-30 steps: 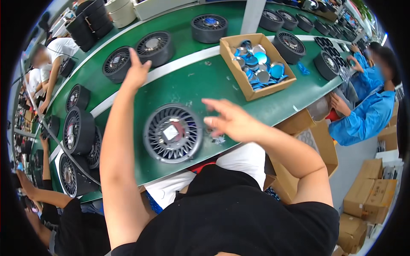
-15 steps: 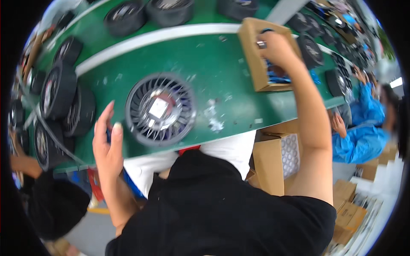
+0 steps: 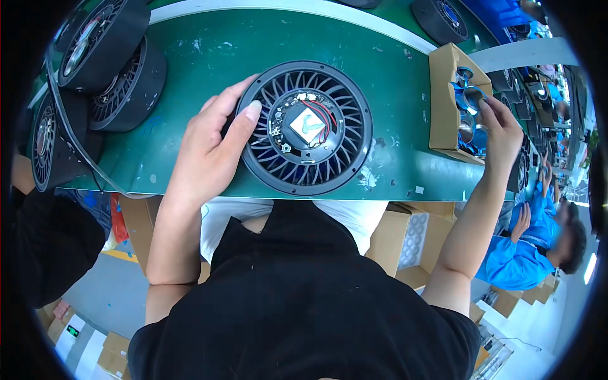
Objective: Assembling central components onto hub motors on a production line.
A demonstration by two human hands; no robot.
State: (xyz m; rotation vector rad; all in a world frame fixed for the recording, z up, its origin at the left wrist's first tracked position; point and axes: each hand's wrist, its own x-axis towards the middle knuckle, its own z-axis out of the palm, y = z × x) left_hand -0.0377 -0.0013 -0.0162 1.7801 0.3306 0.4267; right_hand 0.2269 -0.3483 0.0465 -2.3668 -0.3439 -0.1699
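Observation:
A round black finned housing [image 3: 358, 114] lies on the green bench in front of me. Its centre shows a circuit board, red and black wires and a white square pad [image 3: 307, 125]. My left hand [image 3: 212, 142] grips its left rim, thumb on top and fingers along the outer edge. At the right, my right hand [image 3: 505, 133] reaches over a cardboard box [image 3: 444, 104]. Its fingertips pinch a round, shiny metal cap [image 3: 473, 99] with a bluish edge. Several similar round metal pieces [image 3: 466, 130] and blue wrapping lie in the box.
Black wheel-like units [image 3: 130, 85] are stacked at the left, beside a grey cable [image 3: 69, 136]. Another black unit [image 3: 440, 20] stands beyond the white strip. Open cartons [image 3: 386, 237] sit below the bench edge. Co-workers are at both sides, one in a blue jacket [image 3: 519, 263].
My left hand has come from the air beside the housing onto its rim. My right hand has shifted toward the box's right side, and the metal cap now shows at its fingertips. The view has shifted.

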